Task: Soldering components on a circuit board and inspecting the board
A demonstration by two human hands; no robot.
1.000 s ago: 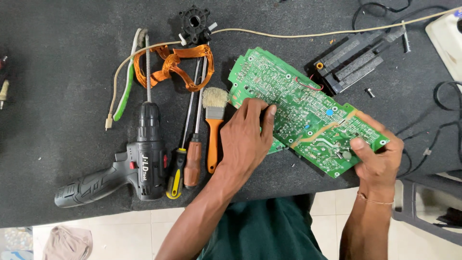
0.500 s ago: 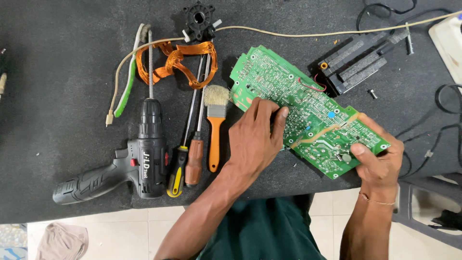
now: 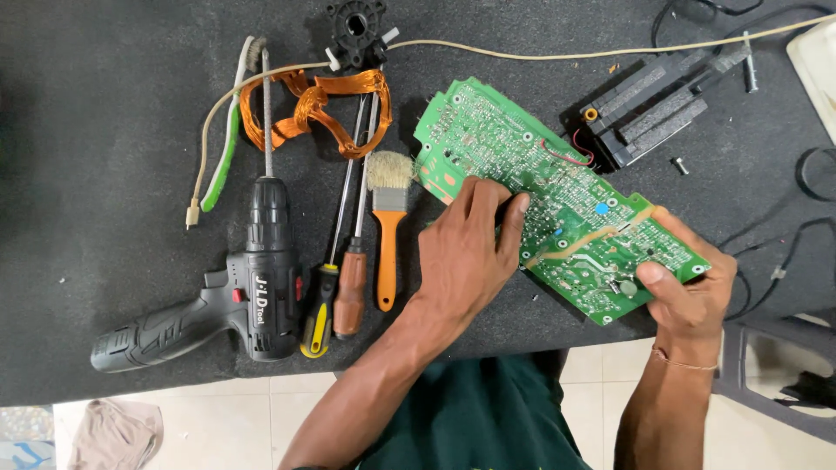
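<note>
Dark felt bench top (image 3: 104, 130), tools laid out left: cordless drill (image 3: 252, 287), two screwdrivers (image 3: 340, 278), orange-handled brush (image 3: 387, 218). Green circuit board (image 3: 557, 200) lies solder-side up, centre-right. My right hand (image 3: 688, 287) pinches its near corner, thumb on top. My left hand (image 3: 470, 252) rests flat on the board, fingers pressing, gripping nothing.

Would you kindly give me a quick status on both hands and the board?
Left hand pressing green circuit board. Right hand gripping its near corner. Paintbrush beside left hand, apart.
</note>
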